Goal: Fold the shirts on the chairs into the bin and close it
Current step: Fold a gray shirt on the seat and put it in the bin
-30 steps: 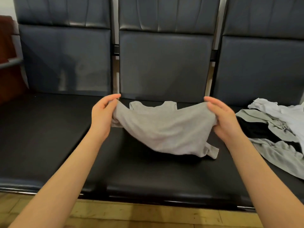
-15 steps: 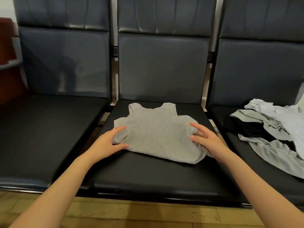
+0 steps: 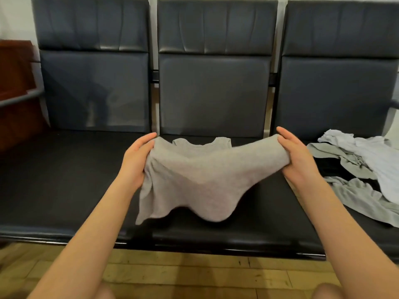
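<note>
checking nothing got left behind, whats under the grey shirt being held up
Under the lifted grey cotton shirt, held by the left hand and right hand, only the black padded middle seat shows. The seat directly behind the sagging cloth is covered.

A single head-worn wide-angle camera looks forward and down from close range, squarely facing a row of three dark chairs (image 3: 213, 93), with wooden floor (image 3: 194, 275) along the lower edge.

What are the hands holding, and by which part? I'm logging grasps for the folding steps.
Both hold the grey shirt, lifted over the middle seat: the left hand grips its left side edge, the right hand its right side edge.
</note>
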